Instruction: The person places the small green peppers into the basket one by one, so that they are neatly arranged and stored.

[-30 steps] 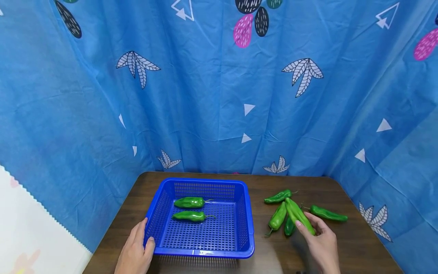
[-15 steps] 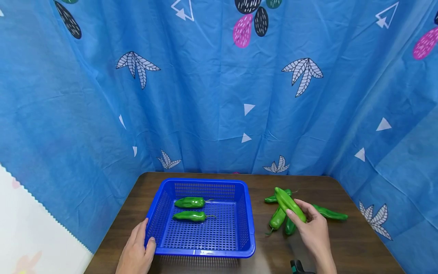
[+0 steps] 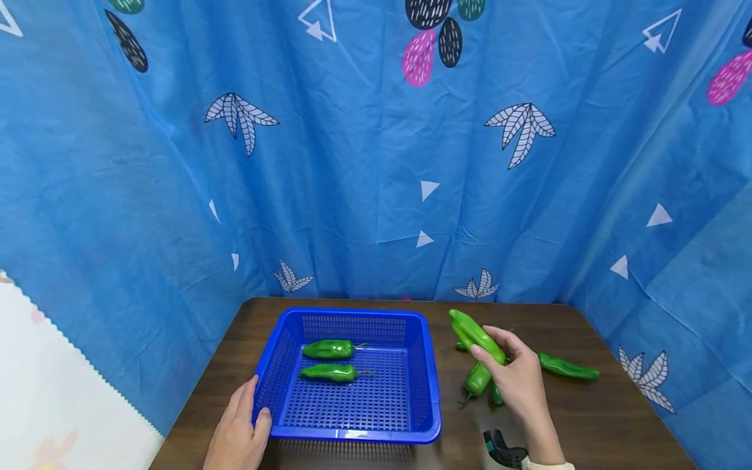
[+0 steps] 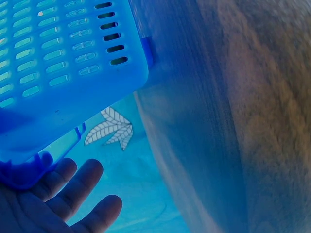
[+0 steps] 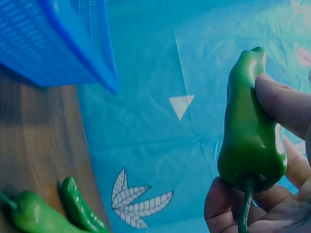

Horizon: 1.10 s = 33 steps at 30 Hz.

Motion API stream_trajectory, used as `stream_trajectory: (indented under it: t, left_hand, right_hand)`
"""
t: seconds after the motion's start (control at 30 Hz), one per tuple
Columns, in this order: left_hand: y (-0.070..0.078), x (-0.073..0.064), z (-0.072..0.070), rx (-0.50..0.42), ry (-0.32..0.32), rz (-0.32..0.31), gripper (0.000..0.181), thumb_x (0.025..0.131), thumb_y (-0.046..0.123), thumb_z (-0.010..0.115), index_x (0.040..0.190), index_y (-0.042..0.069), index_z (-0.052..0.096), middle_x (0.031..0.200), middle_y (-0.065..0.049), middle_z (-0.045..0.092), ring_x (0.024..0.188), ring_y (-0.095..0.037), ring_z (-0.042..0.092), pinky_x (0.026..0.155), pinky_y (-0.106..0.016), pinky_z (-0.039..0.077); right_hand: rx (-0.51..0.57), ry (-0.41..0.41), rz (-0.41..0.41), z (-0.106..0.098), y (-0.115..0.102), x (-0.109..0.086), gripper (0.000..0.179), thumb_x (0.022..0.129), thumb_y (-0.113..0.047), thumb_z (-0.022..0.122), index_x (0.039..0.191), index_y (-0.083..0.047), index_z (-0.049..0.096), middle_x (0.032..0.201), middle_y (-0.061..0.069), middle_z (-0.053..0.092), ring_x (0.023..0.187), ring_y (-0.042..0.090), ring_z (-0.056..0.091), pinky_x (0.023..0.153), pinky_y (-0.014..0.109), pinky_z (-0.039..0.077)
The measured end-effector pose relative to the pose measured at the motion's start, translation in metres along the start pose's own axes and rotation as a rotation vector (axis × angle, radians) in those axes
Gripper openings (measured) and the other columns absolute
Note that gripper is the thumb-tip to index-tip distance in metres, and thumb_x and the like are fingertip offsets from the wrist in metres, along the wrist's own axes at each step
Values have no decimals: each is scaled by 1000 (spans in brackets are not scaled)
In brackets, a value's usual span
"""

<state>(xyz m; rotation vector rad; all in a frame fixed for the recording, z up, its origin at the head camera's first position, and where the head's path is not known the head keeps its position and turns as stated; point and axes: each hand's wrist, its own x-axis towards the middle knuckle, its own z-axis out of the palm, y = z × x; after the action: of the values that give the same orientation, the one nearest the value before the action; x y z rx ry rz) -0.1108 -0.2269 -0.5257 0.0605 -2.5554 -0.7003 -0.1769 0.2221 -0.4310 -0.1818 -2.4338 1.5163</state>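
With left hand [image 3: 237,429], fingers loosely extended, touching the blue basket [image 3: 376,435]; with right hand [image 3: 518,375], pinching a green pepper [image 3: 473,333] above loose peppers [image 3: 477,380]. Beneath both, wood tabletop [image 3: 617,424]; beyond, printed blue curtain [image 3: 376,209]. Holding the pepper nearer the basket than a second ago.

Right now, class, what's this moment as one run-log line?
right hand: holds green pepper aloft; left hand: touches blue basket; blue basket: holds two peppers; table: more peppers

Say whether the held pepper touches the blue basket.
Apart. The right wrist view shows the held pepper clear of the blue basket, with curtain visible between them.
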Motion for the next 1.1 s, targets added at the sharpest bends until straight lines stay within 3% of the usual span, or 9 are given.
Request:
stream_trajectory:
  t: [0.4, 0.83, 1.1]
  left_hand:
    - [1, -2, -1, 9, -35, -35, 59, 92, 14, 61, 147, 1, 44, 141, -19, 52, 124, -42, 56, 96, -60, 47]
    - [2, -1, -2, 0, -41, -43, 60, 93, 16, 61, 149, 4, 44, 144, -18, 51, 125, -42, 56, 96, -59, 47]
    - [3, -3, -4, 0, -31, -50, 60, 92, 15, 62, 148, 4, 45, 144, -18, 51, 126, -42, 56, 97, -59, 47]
  right_hand:
    - [61, -58, -135, 20, -25, 8, 47, 87, -35, 77, 129, -18, 66, 116, 6, 69, 90, 10, 63, 71, 23, 57]
    - [149, -139, -176, 47, -58, 6, 43, 87, -31, 78, 127, -19, 67, 115, 7, 68, 90, 18, 61, 69, 24, 54]
    - [175, -192, -217, 64, -65, 8, 43, 86, -25, 80, 126, -18, 67, 115, 5, 69, 90, 19, 63, 70, 25, 55]
